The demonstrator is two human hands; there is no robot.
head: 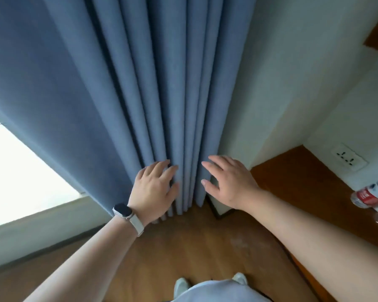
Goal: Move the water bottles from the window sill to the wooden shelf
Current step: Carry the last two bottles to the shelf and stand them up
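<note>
Up close, left hand (154, 188) with fingers pressed into pleated blue fabric curtain (140, 94), right hand (229, 182) spread open beside it, gripping nothing, clear red-labelled plastic water bottles (373, 196) lying on brown wooden shelf (303, 184)

A room in a home or hotel: long blue pleated curtains (140, 94) beside a bright window (20, 171), wood-plank floor (183, 247), white walls, and a wall socket (348, 156) above a wooden shelf (314, 182).

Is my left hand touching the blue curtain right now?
Touching. The head view shows the left hand pressed against the folds of the blue curtain, its fingertips sunk between the pleats, with no gap visible.
</note>
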